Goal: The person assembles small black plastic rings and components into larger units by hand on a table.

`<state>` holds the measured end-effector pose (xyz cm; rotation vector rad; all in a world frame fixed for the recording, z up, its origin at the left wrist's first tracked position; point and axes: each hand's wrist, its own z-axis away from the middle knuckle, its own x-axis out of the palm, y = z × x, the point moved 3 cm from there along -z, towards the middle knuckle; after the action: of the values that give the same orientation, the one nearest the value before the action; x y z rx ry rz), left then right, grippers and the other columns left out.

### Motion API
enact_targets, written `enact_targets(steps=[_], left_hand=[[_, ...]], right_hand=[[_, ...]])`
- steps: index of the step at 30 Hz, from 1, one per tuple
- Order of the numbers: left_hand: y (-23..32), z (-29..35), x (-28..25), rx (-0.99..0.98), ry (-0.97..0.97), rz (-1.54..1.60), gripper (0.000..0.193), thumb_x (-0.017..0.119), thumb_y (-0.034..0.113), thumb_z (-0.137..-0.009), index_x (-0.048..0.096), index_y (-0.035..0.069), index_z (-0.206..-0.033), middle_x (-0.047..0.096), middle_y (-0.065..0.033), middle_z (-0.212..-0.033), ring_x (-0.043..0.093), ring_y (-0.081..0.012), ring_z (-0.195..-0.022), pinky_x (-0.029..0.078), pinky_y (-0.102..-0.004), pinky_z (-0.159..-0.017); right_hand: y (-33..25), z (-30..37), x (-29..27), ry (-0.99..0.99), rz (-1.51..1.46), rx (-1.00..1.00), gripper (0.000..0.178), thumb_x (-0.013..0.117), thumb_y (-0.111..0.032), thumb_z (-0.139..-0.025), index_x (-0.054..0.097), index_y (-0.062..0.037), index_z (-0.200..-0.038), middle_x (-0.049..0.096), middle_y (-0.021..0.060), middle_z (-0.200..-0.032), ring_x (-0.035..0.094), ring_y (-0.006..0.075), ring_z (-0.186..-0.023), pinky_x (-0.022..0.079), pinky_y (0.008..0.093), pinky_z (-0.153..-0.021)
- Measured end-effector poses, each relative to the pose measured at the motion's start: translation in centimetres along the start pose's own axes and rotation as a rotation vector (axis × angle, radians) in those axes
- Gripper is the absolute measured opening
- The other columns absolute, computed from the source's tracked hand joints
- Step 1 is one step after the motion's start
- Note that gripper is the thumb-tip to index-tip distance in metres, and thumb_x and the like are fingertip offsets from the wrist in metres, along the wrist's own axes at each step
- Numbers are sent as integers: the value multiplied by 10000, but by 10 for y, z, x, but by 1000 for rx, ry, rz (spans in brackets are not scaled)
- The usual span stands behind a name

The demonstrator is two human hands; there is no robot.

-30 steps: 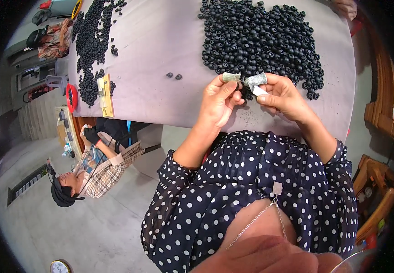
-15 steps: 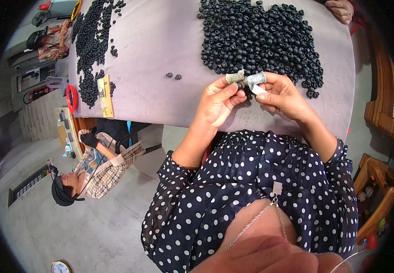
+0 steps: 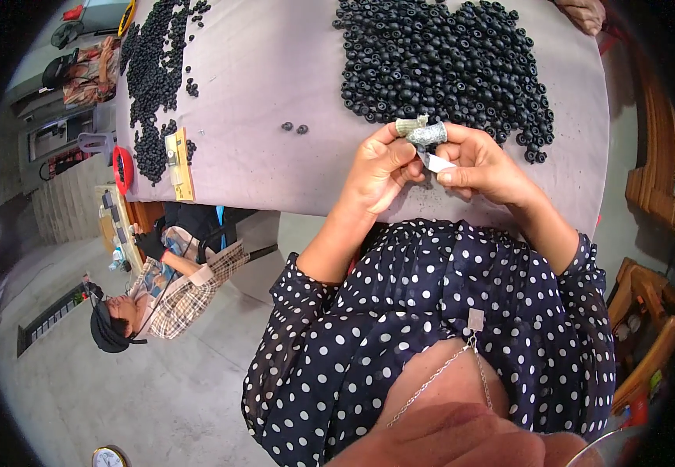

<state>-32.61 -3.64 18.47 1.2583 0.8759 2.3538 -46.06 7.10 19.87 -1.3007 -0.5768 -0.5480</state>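
Observation:
My left hand (image 3: 380,167) is closed in a pinch, with a pale wrapped cover (image 3: 411,125) on its index finger. Between its fingertips is a small round black part, mostly hidden now by the fingers. Meeting it from the right, my right hand (image 3: 484,167) is closed on a small flat white piece (image 3: 438,163), whose darker end points toward the left fingertips. A grey wrap (image 3: 432,134) covers the right index finger. Both hands are held above the near edge of the table, just in front of a broad spread of black ring-like parts (image 3: 446,66).
Two loose black parts (image 3: 295,128) lie on the grey tablecloth (image 3: 267,167). Farther left are more black parts (image 3: 151,78), a yellowish wooden board (image 3: 182,167) and a red bowl (image 3: 122,170). A seated co-worker (image 3: 174,288) works at left; another person's hand (image 3: 584,14) rests at the far right corner.
My two hands have drawn closer together, and the right index wrap now overlaps the left fingertips. The white piece has tilted and moved slightly left. The black part is now more hidden.

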Motion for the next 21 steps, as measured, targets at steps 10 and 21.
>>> enact_targets(steps=[10, 21], left_hand=[[2, -1, 4, -44, -90, 197, 389, 696, 99, -833, 549, 10, -1182, 638, -72, -898, 608, -141, -661, 553, -279, -601], [2, -7, 3, -106, -195, 291, 378, 654, 72, -858, 543, 12, -1214, 637, -87, -935, 609, -138, -688, 576, -288, -624]], right_hand=[[4, -1, -5, -38, -51, -16, 391, 694, -117, -820, 552, -27, -1173, 588, -29, -738, 443, 13, -528, 313, 158, -433], [4, -2, -6, -77, -129, -19, 413, 706, -95, -807, 537, 2, -1171, 575, -21, -704, 423, 19, -489, 288, 169, -404]])
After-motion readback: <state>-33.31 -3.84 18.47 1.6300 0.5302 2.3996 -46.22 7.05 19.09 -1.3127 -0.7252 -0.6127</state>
